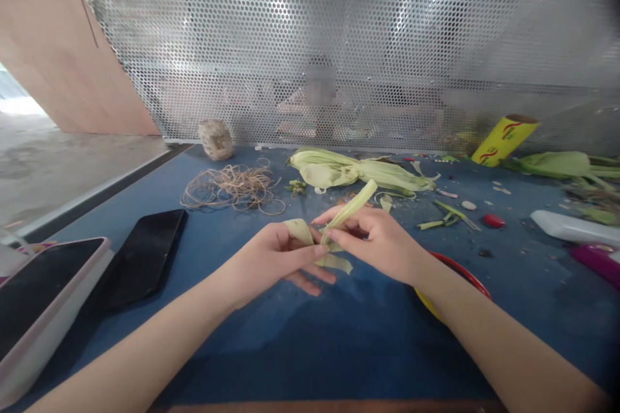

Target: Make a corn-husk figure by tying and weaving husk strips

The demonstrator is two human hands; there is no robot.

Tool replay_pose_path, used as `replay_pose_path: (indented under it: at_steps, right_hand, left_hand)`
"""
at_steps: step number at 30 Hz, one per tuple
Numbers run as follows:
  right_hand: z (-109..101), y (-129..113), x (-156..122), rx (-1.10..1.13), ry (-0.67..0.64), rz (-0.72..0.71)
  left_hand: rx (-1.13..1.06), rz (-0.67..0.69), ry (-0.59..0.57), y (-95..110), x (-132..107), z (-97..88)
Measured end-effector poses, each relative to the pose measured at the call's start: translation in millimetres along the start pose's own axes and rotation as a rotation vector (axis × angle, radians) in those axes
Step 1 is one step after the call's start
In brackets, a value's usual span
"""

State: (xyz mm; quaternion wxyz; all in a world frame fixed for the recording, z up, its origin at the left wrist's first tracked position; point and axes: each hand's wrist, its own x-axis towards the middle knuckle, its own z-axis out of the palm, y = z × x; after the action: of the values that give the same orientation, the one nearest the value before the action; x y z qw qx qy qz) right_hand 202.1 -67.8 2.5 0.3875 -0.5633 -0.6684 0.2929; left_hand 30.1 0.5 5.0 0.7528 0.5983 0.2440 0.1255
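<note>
Both hands meet over the middle of the blue table, working on a pale green corn husk strip point(356, 202). My left hand point(276, 254) pinches the strip's lower part between thumb and index finger, its other fingers stretched out below. My right hand point(375, 235) grips the same piece from the right with thumb and fingers; one end sticks up past it. A loose end hangs beneath the fingertips. Just beyond lies a bundle of corn husks point(358, 170). A tangle of brown string point(232, 187) rests to the left of it.
Two phones, a black one point(145, 258) and a larger one point(53, 284), lie at left. A red-rimmed round container point(465, 271) sits under my right forearm. A yellow tube point(504, 140), more husks point(557, 164) and a white tool handle point(576, 227) are at right. A perforated metal panel point(339, 25) stands behind.
</note>
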Motion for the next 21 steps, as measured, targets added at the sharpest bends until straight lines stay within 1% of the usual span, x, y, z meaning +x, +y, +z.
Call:
replay_pose_path:
  at_steps: [3, 5, 8, 11, 13, 15, 18, 21]
  right_hand:
    - [-5, 0, -1, 0.225, -0.071, 0.128]
    - [-12, 0, -2, 0.398, -0.121, 0.184]
    - [-21, -1, -4, 0.55, -0.183, 0.167]
    - [-25, -3, -6, 0.593, -0.311, 0.09]
    - [-24, -2, -6, 0.573, -0.375, 0.025]
    - [-21, -1, -6, 0.494, -0.385, -0.041]
    - [-16, 0, -5, 0.27, -0.285, -0.118]
    - [-10, -4, -4, 0.059, -0.182, -0.154]
  left_hand:
    - [0.03, -0.008, 0.043, 0, 1, -0.7]
    - [0.013, -0.013, 0.082, 1, 1, -1.3]
    - [-0.025, -0.018, 0.117, 2, 1, -1.8]
    - [-0.032, -0.027, 0.085, 3, 0, -1.8]
    - [-0.012, -0.03, 0.052, 2, 0, -1.5]
    - [0.024, -0.036, 0.018, 1, 1, -1.0]
    - [0.045, -0.071, -0.023, 1, 1, -0.1]
    - [0.047, -0.111, -0.041, 2, 0, 0.8]
